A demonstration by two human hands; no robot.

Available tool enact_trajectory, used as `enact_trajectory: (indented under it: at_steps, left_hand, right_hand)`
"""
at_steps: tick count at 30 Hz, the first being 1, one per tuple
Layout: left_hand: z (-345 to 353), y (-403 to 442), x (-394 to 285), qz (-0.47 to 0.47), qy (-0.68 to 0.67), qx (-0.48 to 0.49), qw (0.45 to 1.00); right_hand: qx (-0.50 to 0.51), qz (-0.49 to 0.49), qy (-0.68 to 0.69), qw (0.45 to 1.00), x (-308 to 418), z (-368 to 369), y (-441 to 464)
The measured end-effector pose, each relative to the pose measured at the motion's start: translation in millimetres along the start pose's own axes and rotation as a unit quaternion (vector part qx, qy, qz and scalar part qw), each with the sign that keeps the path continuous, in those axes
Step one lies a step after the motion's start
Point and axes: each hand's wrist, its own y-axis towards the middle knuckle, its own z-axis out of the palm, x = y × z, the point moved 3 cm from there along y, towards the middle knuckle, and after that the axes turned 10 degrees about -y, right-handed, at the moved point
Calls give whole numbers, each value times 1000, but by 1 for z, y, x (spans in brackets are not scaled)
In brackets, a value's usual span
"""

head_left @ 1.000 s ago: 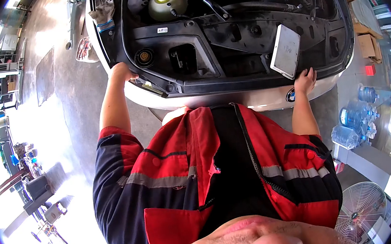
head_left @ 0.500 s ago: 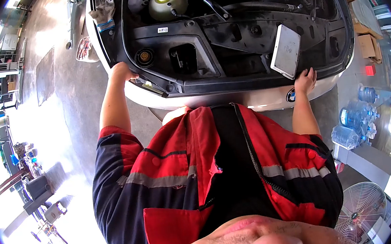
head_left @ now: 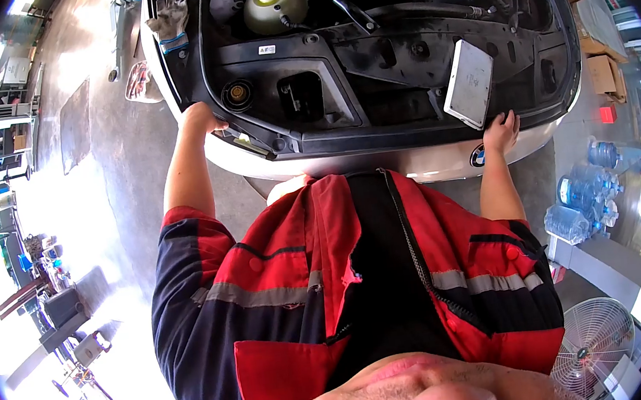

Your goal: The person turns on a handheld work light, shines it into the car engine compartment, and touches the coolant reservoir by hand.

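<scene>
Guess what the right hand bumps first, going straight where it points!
Perhaps the edge of the white box: the right hand points beside it, but might slip past over the black panel; depth is unclear.

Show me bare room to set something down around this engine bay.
The black front trim between the left hand and the right hand looks bare but narrow. Grey floor shows between the dark floor patch and left forearm. Crowded: around the coolant tank and work gloves.
</scene>
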Motion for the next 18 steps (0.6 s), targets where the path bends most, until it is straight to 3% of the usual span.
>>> enact_trajectory:
  at_steps: [18]
  left_hand:
    - [3,5,3,13,5,0,1000]
  right_hand:
    - [-3,1,0,1000,3,-4,-1]
